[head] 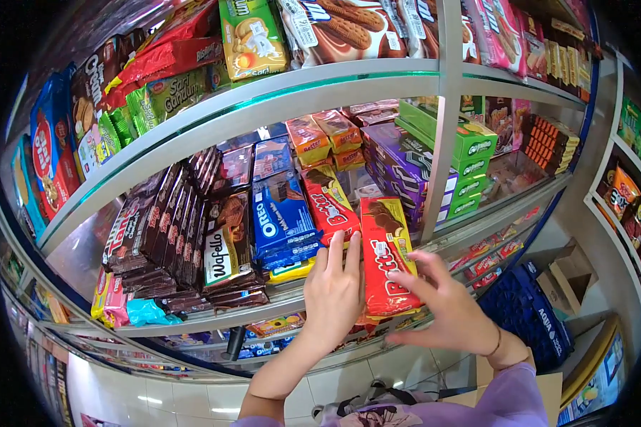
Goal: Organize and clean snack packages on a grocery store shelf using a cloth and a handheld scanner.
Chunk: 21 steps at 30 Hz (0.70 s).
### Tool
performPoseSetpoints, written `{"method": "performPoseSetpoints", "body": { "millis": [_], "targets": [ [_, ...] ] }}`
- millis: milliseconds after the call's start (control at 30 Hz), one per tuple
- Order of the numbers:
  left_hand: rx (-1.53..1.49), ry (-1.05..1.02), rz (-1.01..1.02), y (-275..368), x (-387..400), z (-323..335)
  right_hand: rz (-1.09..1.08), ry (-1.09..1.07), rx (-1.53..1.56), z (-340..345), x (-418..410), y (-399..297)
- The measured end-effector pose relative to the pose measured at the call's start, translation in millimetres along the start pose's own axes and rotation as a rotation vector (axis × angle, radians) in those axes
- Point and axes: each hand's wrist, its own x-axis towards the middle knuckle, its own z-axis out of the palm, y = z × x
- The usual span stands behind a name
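Note:
My left hand [334,291] rests its fingertips on the near end of a red and yellow Better biscuit pack [328,200] lying on the middle shelf. Just right of it, a second, larger-looking Better pack [387,256] sticks out over the shelf's front edge. My right hand [440,304] is at that pack's right side, fingers spread, the fingertips over or against its edge; whether they press on it is unclear. Blue Oreo wafer packs [283,219] lie left of the Better packs, and purple boxes [398,160] stand behind to the right.
A metal post [437,176] rises right of the packs, and a shelf rail [245,101] crosses above. Wafello packs [227,240] and Tango packs [160,229] fill the left. Green boxes [470,165] are stacked beyond the post. A blue Aqua crate [534,315] and cardboard boxes [569,272] are lower right.

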Motion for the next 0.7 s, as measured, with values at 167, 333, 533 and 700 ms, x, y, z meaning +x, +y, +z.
{"method": "performPoseSetpoints", "body": {
  "millis": [167,333,533,700],
  "targets": [
    [-0.045,-0.033,-0.079,2.5,4.4,0.3,-0.077,-0.006,-0.118,12.2,7.1,24.1],
    [-0.032,-0.044,-0.195,-9.0,12.7,14.6,-0.102,0.101,-0.213,21.1,25.7,44.1],
    [0.002,-0.085,-0.236,-4.9,17.1,16.7,-0.156,0.180,-0.478,32.5,58.1,62.7],
    [0.043,-0.095,-0.166,-9.3,22.0,25.8,-0.195,0.266,-0.477,48.2,76.7,82.4]
  ]
}}
